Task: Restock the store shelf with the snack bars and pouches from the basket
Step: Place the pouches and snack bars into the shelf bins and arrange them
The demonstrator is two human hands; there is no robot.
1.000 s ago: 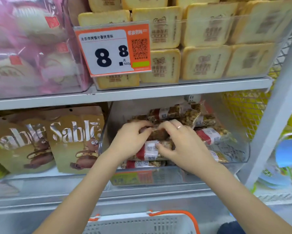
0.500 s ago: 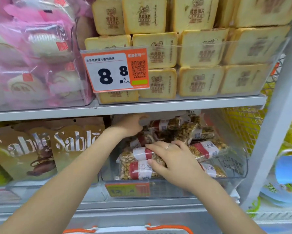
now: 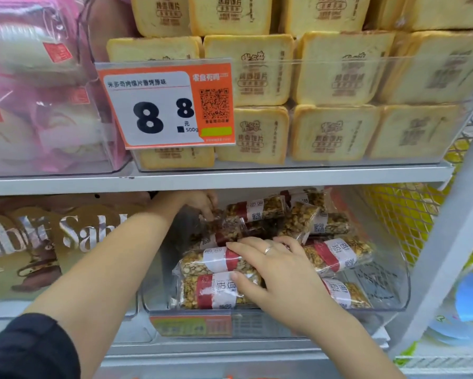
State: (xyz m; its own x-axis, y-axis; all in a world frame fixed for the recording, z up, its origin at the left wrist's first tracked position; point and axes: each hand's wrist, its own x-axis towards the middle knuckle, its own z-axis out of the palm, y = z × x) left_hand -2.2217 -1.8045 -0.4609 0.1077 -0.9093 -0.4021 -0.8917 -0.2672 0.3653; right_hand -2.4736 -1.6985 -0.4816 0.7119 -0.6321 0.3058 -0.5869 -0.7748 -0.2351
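Note:
Several nut snack bars in clear wrappers with red-and-white labels lie piled in a clear plastic bin (image 3: pixel 383 303) on the lower shelf. My right hand (image 3: pixel 273 272) lies on the front of the pile with its fingers straight. It presses on one bar (image 3: pixel 202 262) that sits on top of another bar (image 3: pixel 213 292). My left hand (image 3: pixel 199 203) reaches deep into the bin's back left, partly hidden under the shelf edge. Its curled fingers pinch the wrapper end of a darker bar (image 3: pixel 227 231). More bars (image 3: pixel 336 254) lie to the right.
Gold Sable pouches (image 3: pixel 74 236) stand in the bin to the left. Above, toast packs (image 3: pixel 334 132) fill a clear bin with an orange price tag (image 3: pixel 164 105), beside pink packs (image 3: pixel 38 91). A white shelf upright (image 3: pixel 448 255) and yellow mesh (image 3: pixel 402 214) close off the right side.
My left hand moved from the front of the pile to the back left of the bin. My right hand slid down onto the front bars. The view tilted up, away from the basket.

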